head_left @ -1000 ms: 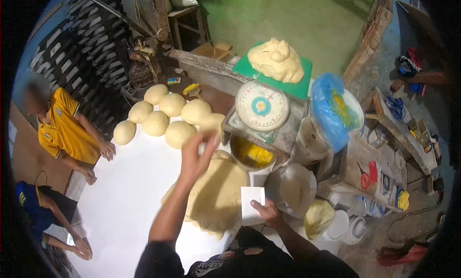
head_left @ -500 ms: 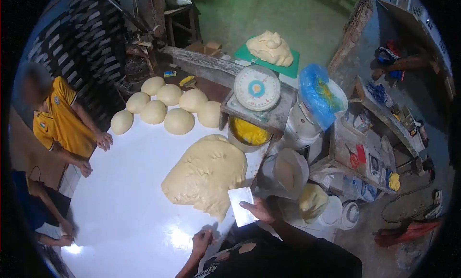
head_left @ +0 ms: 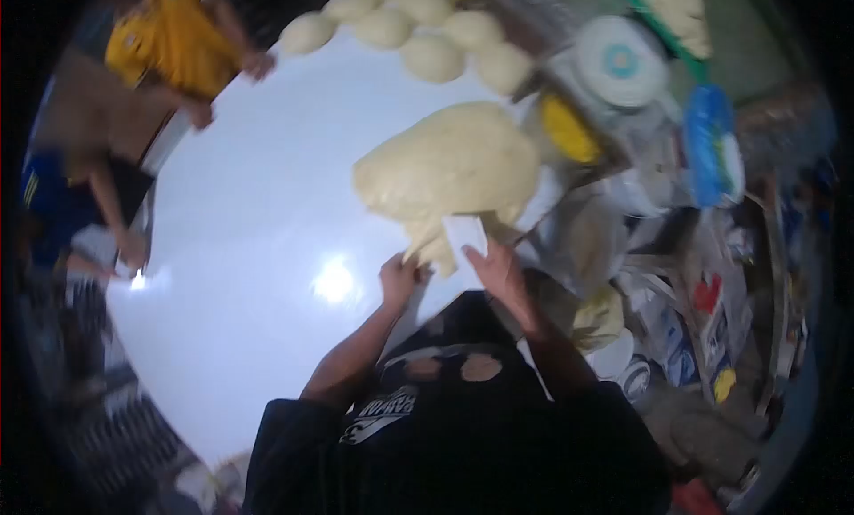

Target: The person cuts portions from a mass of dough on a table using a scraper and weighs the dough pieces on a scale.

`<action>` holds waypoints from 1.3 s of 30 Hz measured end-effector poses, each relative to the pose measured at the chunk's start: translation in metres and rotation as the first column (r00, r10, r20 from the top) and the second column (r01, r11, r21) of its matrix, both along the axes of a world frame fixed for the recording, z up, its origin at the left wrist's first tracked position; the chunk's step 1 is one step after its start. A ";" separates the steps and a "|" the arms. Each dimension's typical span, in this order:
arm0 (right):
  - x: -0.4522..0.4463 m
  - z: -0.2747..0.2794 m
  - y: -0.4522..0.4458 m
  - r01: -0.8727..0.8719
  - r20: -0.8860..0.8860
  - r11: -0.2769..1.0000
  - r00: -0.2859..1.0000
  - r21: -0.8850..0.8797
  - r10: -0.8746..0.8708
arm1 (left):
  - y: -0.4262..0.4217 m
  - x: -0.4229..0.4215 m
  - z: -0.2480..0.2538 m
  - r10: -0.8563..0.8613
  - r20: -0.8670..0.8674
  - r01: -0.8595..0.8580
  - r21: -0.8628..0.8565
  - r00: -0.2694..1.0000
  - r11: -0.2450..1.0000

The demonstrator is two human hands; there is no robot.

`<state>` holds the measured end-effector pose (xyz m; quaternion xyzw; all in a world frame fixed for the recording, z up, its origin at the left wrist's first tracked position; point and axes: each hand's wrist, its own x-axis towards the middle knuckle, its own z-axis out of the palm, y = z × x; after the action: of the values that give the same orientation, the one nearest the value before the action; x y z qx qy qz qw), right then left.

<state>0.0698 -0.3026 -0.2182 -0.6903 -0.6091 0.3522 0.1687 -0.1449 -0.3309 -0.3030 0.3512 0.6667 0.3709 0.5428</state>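
Note:
A large slab of dough [head_left: 454,159] lies on the white table, with a ragged tail hanging toward my body. My left hand [head_left: 400,279] is closed on the tip of that tail. In my right hand [head_left: 500,273] is a flat rectangular dough scraper [head_left: 464,234], its blade against the near side of the dough. Where the blade's lower edge meets the dough is blurred. Several rounded dough balls [head_left: 433,58] sit together at the far edge of the table.
The white table [head_left: 240,319] spreads to my left. Two people stand along its left side, one in a yellow shirt [head_left: 182,39]. On the right are a dial scale [head_left: 621,61], a pot of yellow stuff [head_left: 569,128], a blue plastic bag [head_left: 707,150] and a cluttered shelf.
The view has swung, and everything is shifted. My left hand has moved up from the table edge and taken hold of the dough's tail. The scraper has come against the dough.

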 end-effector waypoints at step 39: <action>0.139 0.020 0.060 0.202 -0.457 0.953 0.842 -0.225 -0.287 | 0.457 0.386 0.445 -0.075 -0.935 0.938 0.344 0.347 0.052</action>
<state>0.2090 -0.2427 -0.1987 -0.6638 -0.4221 0.5393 0.3005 0.2408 0.1265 0.1419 0.9346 0.2704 0.2292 0.0303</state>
